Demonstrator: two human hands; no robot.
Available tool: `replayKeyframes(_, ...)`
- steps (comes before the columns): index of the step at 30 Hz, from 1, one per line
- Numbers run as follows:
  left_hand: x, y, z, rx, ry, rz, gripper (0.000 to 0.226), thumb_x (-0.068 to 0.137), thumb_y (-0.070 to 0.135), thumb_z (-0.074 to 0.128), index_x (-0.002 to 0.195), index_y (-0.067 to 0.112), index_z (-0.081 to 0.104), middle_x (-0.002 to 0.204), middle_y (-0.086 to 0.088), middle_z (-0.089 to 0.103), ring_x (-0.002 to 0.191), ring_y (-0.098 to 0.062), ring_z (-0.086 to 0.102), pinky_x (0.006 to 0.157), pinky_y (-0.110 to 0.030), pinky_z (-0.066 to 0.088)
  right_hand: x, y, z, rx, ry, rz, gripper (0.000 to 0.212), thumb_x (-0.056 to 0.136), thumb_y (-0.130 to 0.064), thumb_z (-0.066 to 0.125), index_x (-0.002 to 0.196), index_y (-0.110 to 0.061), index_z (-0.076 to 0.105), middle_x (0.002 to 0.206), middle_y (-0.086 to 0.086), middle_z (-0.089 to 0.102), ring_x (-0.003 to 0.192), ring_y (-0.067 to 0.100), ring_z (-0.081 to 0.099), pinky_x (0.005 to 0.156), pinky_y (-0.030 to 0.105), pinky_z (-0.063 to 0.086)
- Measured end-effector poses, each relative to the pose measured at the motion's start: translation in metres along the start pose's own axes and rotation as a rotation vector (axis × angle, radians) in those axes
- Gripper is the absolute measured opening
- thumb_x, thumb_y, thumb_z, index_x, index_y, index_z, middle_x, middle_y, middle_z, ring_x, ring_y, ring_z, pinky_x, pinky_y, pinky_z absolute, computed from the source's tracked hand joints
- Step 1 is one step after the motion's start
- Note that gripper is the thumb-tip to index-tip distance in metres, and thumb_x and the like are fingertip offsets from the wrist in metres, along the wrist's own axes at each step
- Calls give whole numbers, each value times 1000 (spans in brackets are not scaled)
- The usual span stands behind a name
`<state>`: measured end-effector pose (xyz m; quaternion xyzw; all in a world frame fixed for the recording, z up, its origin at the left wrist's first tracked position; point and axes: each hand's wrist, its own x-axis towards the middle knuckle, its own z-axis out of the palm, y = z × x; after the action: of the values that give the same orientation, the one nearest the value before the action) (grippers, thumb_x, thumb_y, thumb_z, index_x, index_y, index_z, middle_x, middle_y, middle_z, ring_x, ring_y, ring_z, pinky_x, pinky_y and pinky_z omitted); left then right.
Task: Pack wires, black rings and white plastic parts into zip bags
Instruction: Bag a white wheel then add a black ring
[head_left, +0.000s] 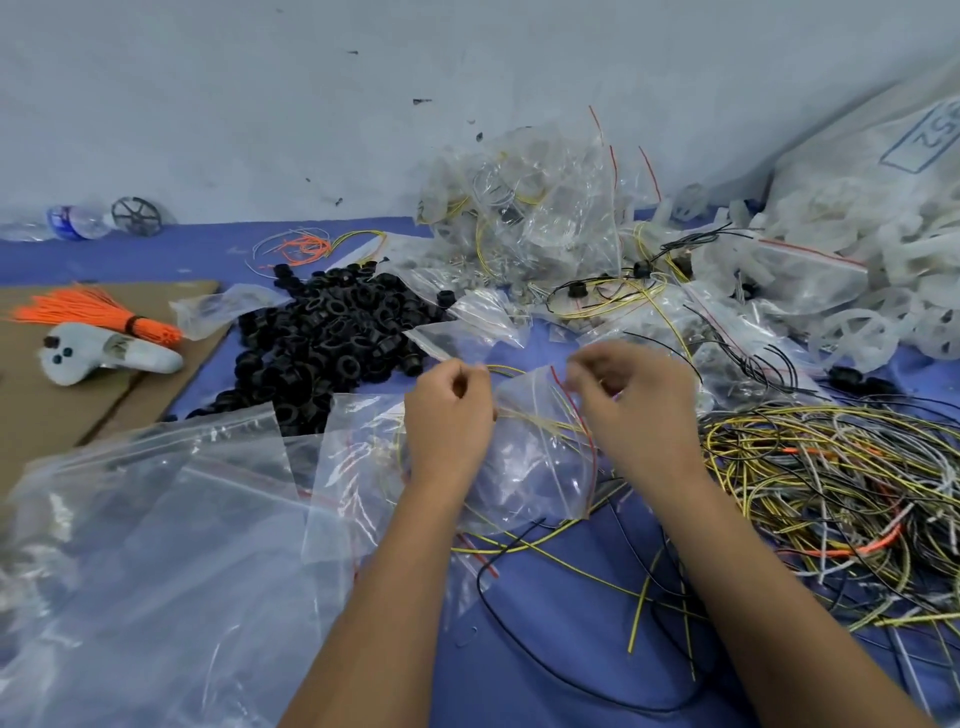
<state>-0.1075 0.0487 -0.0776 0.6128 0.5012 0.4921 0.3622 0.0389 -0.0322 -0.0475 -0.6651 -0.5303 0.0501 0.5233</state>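
My left hand (449, 415) and my right hand (634, 400) both pinch the top edge of a clear zip bag (535, 457) with a red strip, held over the blue surface. Yellow wire shows inside the bag. A heap of black rings (322, 332) lies behind my left hand. A tangle of yellow, black and grey wires (831, 493) spreads to the right. White plastic parts (893, 291) pile up at the far right. Filled zip bags (524, 218) are stacked at the back centre.
Empty clear bags (156, 519) cover the left foreground. A cardboard sheet (62, 395) at the left carries an orange cable-tie bundle (93, 312) and a grey handheld device (104, 353). A plastic bottle (72, 221) lies by the wall. Loose wires (597, 561) trail between my forearms.
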Motion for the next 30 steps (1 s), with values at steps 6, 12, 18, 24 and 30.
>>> replayKeyframes(6,10,-6,-14,257,104,70,42,95,25,61,59,13,44,52,1,47,59,-26,44,56,-39,27,63,-52,43,-2,-59,-217,11,91,-18,66,86,-12,74,74,2,73,68,21,66,72,40,53)
replayKeyframes(12,25,-6,-35,6,548,-262,43,91,17,57,53,15,38,51,1,37,60,-27,34,59,-39,25,79,-60,114,-442,-833,-441,37,91,1,58,124,-10,70,124,9,70,115,26,61,96,28,42)
replayKeyframes(18,26,-8,-34,-41,554,-263,42,89,18,57,52,16,36,52,0,39,54,-23,34,60,-38,29,82,-42,124,-604,-781,-383,25,88,-4,65,110,-14,74,112,6,71,107,27,64,82,28,46)
replayKeyframes(24,14,1,-25,78,365,-32,35,95,25,58,63,14,47,59,2,56,59,-20,51,60,-39,33,61,-17,45,56,-107,-83,25,83,-6,79,105,-13,71,82,-1,69,73,17,65,76,30,54)
replayKeyframes(30,-23,27,12,341,85,251,47,84,64,62,72,21,45,62,6,51,66,-24,53,60,-37,39,0,15,-18,245,-8,167,20,81,-6,77,85,-25,71,77,-3,75,64,19,71,62,39,61)
